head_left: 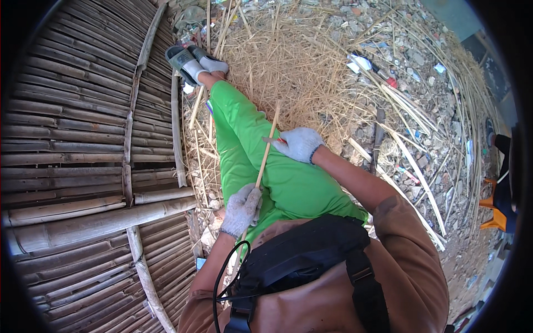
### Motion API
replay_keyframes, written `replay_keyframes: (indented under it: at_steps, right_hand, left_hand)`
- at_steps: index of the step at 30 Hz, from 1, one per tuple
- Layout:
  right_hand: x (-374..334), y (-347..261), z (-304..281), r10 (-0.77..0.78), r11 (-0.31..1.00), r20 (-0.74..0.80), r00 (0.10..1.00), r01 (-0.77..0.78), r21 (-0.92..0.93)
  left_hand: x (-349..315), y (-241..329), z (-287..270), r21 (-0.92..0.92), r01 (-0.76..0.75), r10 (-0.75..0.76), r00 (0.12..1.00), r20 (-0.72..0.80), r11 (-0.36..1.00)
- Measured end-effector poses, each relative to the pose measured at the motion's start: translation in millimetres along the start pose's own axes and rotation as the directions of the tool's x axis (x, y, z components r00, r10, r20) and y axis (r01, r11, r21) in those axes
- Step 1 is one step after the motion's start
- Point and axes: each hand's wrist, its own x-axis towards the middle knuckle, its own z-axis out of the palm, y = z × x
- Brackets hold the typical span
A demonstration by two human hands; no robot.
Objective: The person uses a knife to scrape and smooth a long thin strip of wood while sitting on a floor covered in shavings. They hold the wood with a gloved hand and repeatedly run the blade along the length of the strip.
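Observation:
A thin pale bamboo strip (265, 161) slants up across my green-trousered legs (300, 191). My left hand (241, 212), in a whitish knitted glove, is closed around its lower part near my lap. In my gloved right hand (300, 144) is a small knife (272, 140), its short dark blade lying across the upper part of the strip. A bit of reddish handle shows at the fingers; the rest is hidden in the glove. The strip's top end sticks out free beyond the blade, and its lower end runs down past my left wrist.
A slatted bamboo platform (72, 139) fills the left side, edged by a thick pole (100, 222). Straw-like shavings (288, 72) cover the ground ahead. Long split strips (416, 166) lie over rubble at right. A person sits by an orange stool (491, 208) at the far right.

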Motion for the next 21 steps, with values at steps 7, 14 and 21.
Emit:
replay_keyframes:
  at_steps: [7, 14, 21]
  right_hand:
    - [2, 7, 11, 0.005, 1.0, -0.018, 1.0, -0.005, 0.01]
    - [0, 10, 13, -0.01, 1.0, -0.05, 0.999, 0.011, 0.012]
    - [-1, 3, 7, -0.028, 1.0, -0.028, 0.999, 0.028, 0.005]
  left_hand:
    - [-47, -48, -17, 0.291, -0.14, 0.168, 0.983, -0.074, 0.946]
    - [-64, -57, -19, 0.301, -0.172, 0.205, 0.975, -0.082, 0.938]
    - [-4, -2, -5, 0.081, -0.026, 0.03, 0.999, -0.042, 0.996]
